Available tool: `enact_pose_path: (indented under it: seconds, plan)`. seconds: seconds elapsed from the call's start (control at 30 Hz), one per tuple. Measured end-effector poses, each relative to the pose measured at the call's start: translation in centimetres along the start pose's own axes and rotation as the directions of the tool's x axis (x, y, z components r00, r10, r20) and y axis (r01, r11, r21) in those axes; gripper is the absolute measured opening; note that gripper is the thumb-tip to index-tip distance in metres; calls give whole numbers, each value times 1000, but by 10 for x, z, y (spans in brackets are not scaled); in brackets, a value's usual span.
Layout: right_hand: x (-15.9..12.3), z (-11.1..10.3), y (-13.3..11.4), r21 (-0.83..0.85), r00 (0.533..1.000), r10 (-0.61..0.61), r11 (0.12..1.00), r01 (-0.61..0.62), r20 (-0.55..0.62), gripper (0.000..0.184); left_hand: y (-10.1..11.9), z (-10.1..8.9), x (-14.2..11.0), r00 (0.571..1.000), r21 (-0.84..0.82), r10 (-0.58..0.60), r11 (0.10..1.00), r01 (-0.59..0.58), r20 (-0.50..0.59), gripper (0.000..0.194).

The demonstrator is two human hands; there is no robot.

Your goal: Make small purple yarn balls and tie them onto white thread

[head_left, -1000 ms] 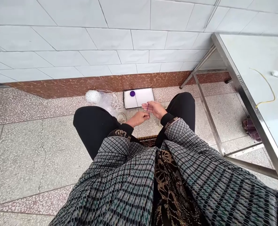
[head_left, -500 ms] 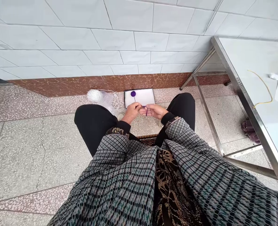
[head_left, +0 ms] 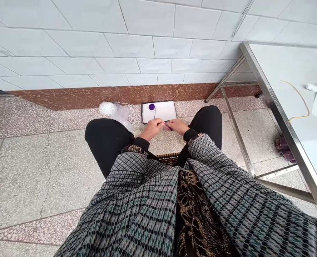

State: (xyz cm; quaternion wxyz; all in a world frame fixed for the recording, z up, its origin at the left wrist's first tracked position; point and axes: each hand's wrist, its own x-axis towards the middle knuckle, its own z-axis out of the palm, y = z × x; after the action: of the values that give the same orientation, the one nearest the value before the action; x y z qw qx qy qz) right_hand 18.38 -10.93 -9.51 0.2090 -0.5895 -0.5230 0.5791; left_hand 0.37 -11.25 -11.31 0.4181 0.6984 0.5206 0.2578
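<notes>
Between my knees, my left hand (head_left: 153,127) is closed, its fingertips pinching a strand of purple yarn (head_left: 169,127). Close beside it, my right hand (head_left: 177,125) is closed on the same yarn, a short dark purple length of which shows between the two hands. From my left hand a thin strand runs up to a small purple ball of yarn (head_left: 152,106). That ball lies in the upper left of a shallow white tray with a dark rim (head_left: 171,102) on the floor. Whether a thin tool is among my fingers is too small to tell.
Left of the tray lie a white ball of yarn (head_left: 107,109), clear plastic wrapping (head_left: 120,114) and loose white cord (head_left: 133,117). A metal-framed table (head_left: 271,89) stands at the right, with a yellow cord (head_left: 304,101) on it. A tiled wall (head_left: 147,46) rises in front.
My right hand's fingers have turned from outstretched to curled in. The purple yarn that hung down over them now slants between the hands. The strand to the ball has shifted slightly right.
</notes>
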Motion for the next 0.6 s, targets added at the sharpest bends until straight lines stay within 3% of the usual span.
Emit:
enact_pose_path:
  seconds: [0.13, 0.2, 0.27, 0.37, 0.43, 0.53, 0.6]
  plan:
    - [-8, -1, -7, 266, 979, 95, 954, -142, 181, 33, -3, -3, 3, 992, -7, -28, 1000, 27, -124, 17]
    - [-12, -2, -11, 437, 960, 81, 878, -196, 266, 34, -5, -2, 4, 985, -35, -74, 997, 69, -155, 16]
    - [-14, -5, -13, 572, 960, 16, 800, -179, 278, 34, -8, 1, 5, 982, -47, -132, 991, 127, -133, 19]
    - [-12, -9, -15, 706, 984, -95, 707, -40, 151, 35, -8, 6, 3, 985, 2, -163, 987, 163, 51, 21]
    - [-8, -10, -13, 721, 991, -131, 690, 67, 33, 33, -5, 9, 0, 963, 12, -133, 991, 134, 234, 21]
    - [2, -9, -4, 581, 989, -130, 801, 148, -73, 30, 1, 9, -3, 881, -73, -19, 996, 60, 472, 23]
    - [8, -7, 3, 331, 985, -133, 930, 162, -107, 33, 3, 5, -3, 884, -127, 47, 992, 14, 466, 26]
